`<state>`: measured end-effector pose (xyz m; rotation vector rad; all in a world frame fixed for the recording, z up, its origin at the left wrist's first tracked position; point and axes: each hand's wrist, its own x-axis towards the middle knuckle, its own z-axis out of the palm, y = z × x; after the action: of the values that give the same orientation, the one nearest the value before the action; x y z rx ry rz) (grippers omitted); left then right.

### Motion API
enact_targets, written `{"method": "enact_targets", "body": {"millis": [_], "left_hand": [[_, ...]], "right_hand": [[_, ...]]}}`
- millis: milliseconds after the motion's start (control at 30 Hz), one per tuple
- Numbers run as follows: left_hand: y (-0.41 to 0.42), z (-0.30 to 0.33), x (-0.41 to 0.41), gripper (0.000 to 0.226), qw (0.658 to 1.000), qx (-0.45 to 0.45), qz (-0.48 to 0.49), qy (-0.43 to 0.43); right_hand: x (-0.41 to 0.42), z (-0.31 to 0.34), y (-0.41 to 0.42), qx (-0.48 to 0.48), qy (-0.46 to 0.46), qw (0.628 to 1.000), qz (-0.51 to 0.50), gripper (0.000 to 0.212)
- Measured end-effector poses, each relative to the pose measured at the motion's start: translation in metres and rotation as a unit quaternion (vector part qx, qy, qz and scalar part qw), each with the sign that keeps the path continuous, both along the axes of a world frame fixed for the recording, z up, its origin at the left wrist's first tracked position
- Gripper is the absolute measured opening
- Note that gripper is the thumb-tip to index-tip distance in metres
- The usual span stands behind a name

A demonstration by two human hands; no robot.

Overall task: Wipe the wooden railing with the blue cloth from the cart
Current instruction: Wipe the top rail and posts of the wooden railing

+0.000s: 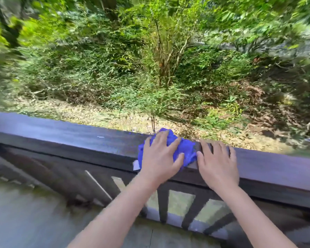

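Observation:
A dark wooden railing (79, 136) runs across the view from upper left to lower right. A crumpled blue cloth (186, 149) lies on its flat top near the middle. My left hand (159, 158) presses flat on the cloth with fingers spread, covering its left part. My right hand (217, 161) rests flat on the bare rail just right of the cloth, fingers apart, its thumb touching the cloth's edge. The view is motion-blurred. No cart is in view.
Dark balusters (193, 210) stand under the rail. A grey deck floor (25, 221) lies at lower left. Beyond the railing the ground drops to dry leaves and dense green shrubs (165, 59).

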<state>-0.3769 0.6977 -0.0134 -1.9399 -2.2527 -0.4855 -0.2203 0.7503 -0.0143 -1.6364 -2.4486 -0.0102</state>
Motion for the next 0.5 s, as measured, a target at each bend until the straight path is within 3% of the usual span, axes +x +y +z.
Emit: {"method": "enact_targets", "body": {"millis": [167,500], "left_hand": [[-0.016,0.003,-0.087,0.051,0.995,-0.019,-0.095,0.025],[-0.081,0.011,-0.291,0.059,1.000,-0.026,0.017,0.004]], "right_hand": [[-0.033,0.003,-0.013,0.037,0.022,0.998,-0.036,0.041],[-0.195,0.006,-0.050,-0.029,-0.002,0.999,0.040,0.056]]}}
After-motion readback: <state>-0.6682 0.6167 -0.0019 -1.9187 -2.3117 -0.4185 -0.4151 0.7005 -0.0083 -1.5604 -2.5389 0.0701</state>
